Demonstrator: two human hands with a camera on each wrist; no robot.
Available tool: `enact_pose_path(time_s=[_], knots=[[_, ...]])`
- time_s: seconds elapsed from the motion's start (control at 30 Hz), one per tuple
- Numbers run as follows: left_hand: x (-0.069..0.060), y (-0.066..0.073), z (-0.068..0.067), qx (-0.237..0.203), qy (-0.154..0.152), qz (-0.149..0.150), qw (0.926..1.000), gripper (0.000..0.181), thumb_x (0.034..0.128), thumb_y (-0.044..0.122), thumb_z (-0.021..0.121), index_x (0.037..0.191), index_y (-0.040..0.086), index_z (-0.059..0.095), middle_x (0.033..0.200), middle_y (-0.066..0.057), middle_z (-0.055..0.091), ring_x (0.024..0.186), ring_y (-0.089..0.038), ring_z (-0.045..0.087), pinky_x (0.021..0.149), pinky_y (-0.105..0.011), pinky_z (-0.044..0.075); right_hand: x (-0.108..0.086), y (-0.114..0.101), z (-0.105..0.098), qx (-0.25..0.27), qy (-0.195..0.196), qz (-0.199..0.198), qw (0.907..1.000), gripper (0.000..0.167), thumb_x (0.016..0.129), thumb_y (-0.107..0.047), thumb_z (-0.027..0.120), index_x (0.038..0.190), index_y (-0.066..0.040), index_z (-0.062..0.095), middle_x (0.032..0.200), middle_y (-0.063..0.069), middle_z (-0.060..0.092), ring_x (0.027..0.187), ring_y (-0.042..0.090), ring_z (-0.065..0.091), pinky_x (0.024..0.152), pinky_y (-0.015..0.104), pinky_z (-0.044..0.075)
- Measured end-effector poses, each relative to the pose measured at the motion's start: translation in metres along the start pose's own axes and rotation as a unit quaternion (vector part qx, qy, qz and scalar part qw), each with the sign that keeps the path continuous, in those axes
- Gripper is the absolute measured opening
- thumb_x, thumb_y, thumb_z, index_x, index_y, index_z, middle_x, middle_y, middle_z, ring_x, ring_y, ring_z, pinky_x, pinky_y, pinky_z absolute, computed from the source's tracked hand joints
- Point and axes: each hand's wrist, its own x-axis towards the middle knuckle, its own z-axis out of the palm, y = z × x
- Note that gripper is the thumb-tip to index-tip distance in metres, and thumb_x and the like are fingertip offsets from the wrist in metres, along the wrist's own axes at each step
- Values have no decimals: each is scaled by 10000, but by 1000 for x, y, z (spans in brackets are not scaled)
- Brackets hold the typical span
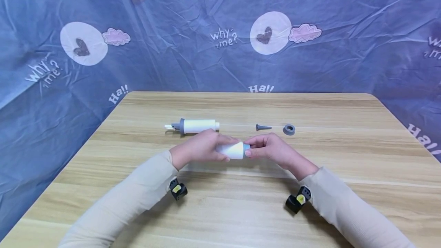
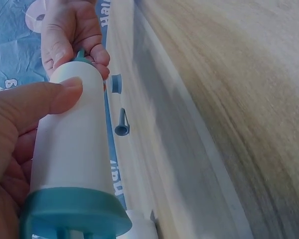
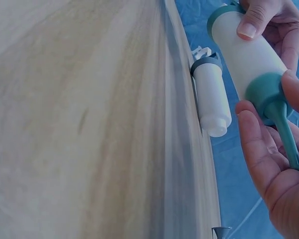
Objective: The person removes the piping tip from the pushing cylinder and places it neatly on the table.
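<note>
My left hand [image 1: 201, 147] grips a white syringe-like tube [image 2: 72, 144] held lengthwise above the table, its thumb flat along the barrel. A teal collar [image 2: 77, 206] rings the tube's near end in the left wrist view. At the opposite end sits a teal cap [image 3: 264, 92], from which a thin teal nozzle [image 3: 287, 137] sticks out. My right hand [image 1: 272, 150] pinches that cap between thumb and fingers, with the nozzle pointing into its palm. The two hands are close together, partly covering the tube in the head view.
Behind my left hand lies a second white tube [image 1: 200, 126] with a grey collar and a white plunger end. Farther right, a small grey nozzle [image 1: 263, 127] and a grey ring [image 1: 285, 130] lie on the wooden table [image 1: 224, 206]. A blue printed cloth [image 1: 206, 60] hangs behind.
</note>
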Motion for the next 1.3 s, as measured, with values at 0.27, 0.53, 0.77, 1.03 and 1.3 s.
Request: enact_pose_path(time_s=[0.27,0.53,0.77,1.03,1.3], knots=[[0,0,-1,-174,-61,42,9998,534,781,179,736,1265,40,561,1236,-111,601,1095,-239,599,927,-306,481,-2,-1,2,-156,156,-45,9997,420,814,-142,707,1139,99,595,957,125,691,816,118,636,734,249,539],[-1,-1,-2,-514,-130,-52,9986,537,794,213,728,1278,59,553,1254,-88,588,1086,-199,602,897,-283,491,-4,-3,2,-798,218,-512,9953,387,796,-140,724,1120,50,627,1043,177,676,862,143,637,726,248,531],[-2,-2,-1,-571,-142,-168,9981,540,795,210,727,1285,69,546,1274,-82,572,1105,-204,591,915,-286,482,-5,-2,2,-685,257,-565,9957,418,788,-145,733,1141,47,616,1076,193,661,882,142,641,732,248,538],[-1,-2,-3,-481,-127,-98,9987,529,799,208,724,1277,57,554,1236,-91,601,1027,-175,623,850,-240,498,-4,2,4,-473,465,-617,9959,449,753,-128,761,1146,32,614,1103,189,650,950,158,636,755,253,541],[-1,-2,-4,-518,-107,-100,9985,514,801,218,721,1263,54,566,1221,-89,612,1019,-172,624,823,-239,499,-3,1,6,-574,529,-758,9941,454,730,-99,774,1137,21,613,1105,178,652,989,194,630,780,247,531]])
